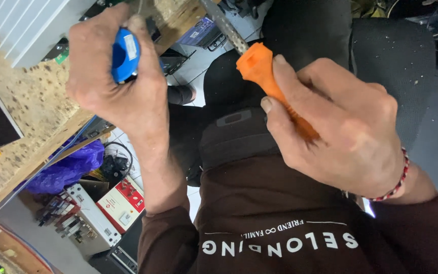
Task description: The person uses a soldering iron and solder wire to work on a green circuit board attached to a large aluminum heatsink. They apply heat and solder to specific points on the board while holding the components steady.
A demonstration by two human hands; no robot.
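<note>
Orange-handled screwdriver and blue-handled tool held above the lap.

The screwdriver is gripped by the right hand over the dark trousers, shaft towards the chipboard bench. The blue-handled tool is clenched in the left hand at the bench edge.

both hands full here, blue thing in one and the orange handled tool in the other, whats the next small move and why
Probably bring the orange-handled tool in the right hand across toward the blue object gripped in the left hand. The tool's metal shaft points up and away, and the two are clearly apart.
</note>
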